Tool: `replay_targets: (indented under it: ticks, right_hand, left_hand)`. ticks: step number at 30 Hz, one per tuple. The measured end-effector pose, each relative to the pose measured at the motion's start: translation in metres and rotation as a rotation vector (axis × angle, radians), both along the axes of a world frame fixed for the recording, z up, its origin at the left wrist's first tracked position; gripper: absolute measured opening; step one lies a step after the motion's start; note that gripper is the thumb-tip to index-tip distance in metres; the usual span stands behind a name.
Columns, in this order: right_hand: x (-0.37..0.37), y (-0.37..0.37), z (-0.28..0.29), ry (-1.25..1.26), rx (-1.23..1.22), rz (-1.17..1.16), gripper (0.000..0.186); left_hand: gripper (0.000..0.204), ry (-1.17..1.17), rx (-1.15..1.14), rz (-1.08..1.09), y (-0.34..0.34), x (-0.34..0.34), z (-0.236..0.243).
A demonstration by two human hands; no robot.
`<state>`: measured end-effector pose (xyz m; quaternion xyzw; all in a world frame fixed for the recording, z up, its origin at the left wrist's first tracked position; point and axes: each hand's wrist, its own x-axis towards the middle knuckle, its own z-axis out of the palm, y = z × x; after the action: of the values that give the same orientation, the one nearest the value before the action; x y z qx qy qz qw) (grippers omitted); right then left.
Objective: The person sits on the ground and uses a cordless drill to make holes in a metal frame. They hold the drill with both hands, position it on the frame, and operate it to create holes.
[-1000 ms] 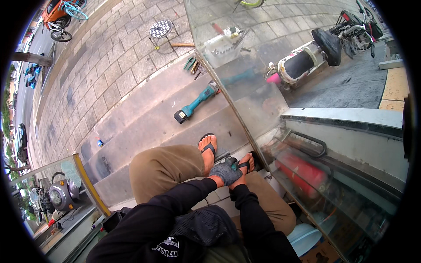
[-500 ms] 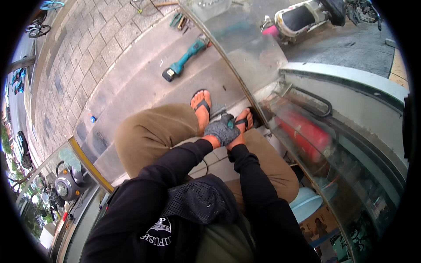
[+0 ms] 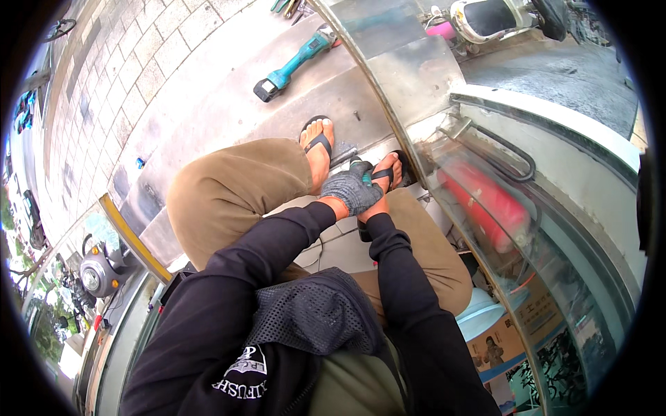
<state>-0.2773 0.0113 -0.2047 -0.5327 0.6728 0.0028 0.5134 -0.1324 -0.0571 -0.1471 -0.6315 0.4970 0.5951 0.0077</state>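
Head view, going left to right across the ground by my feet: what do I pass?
Yellow-edged frame → left foot in a black sandal → gloved left hand → right foot in a black sandal → metal door frame → red cylinder behind the glass.

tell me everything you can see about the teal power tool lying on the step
The teal power tool looks like a cordless angle grinder: a slim teal plastic body, a black battery block at its lower-left end and a grey head at its upper-right end. It lies flat and slantwise on the grey concrete step, beyond the person's feet. No hand touches it.
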Motion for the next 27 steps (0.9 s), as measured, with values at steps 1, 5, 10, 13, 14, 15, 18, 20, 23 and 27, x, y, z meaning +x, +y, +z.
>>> replay_targets:
  ticks: [1, 5, 10, 13, 14, 15, 18, 20, 23, 27]
  right_hand:
    - [0.000, 0.001, 0.000, 0.004, 0.001, -0.002, 0.073]
    - [-0.001, 0.000, 0.000, 0.009, -0.001, -0.007, 0.069]
    - [0.000, 0.000, 0.001, 0.006, -0.002, -0.019, 0.064]
    - [0.001, 0.001, 0.001, 0.008, -0.003, -0.032, 0.061]
    - [0.000, 0.001, 0.002, 0.006, -0.002, -0.039, 0.060]
    - [0.001, 0.001, 0.002, 0.005, -0.007, -0.043, 0.060]
    - [0.002, 0.001, 0.002, -0.001, -0.009, -0.060, 0.057]
    - [0.003, 0.000, 0.003, -0.002, -0.011, -0.069, 0.055]
    - [0.006, -0.003, 0.005, -0.021, -0.005, -0.092, 0.053]
    - [0.008, -0.007, 0.009, -0.027, 0.000, -0.104, 0.049]
  left_hand:
    - [0.062, -0.004, 0.010, -0.002, -0.003, -0.001, 0.004]
    - [0.060, 0.011, 0.030, -0.005, -0.012, -0.001, 0.012]
    - [0.058, -0.004, 0.020, 0.023, -0.006, -0.001, 0.003]
    - [0.059, 0.024, 0.028, -0.018, -0.008, 0.000, 0.002]
    - [0.059, 0.023, 0.042, -0.011, -0.010, 0.000, 0.005]
    - [0.059, 0.021, 0.056, -0.004, -0.012, 0.000, 0.008]
    - [0.058, 0.024, 0.060, 0.006, -0.015, 0.001, 0.015]
    - [0.058, 0.020, 0.058, 0.000, -0.014, 0.001, 0.012]
    - [0.056, 0.016, 0.068, 0.010, -0.011, 0.000, 0.009]
    - [0.056, 0.009, 0.069, 0.001, -0.011, 0.001, 0.009]
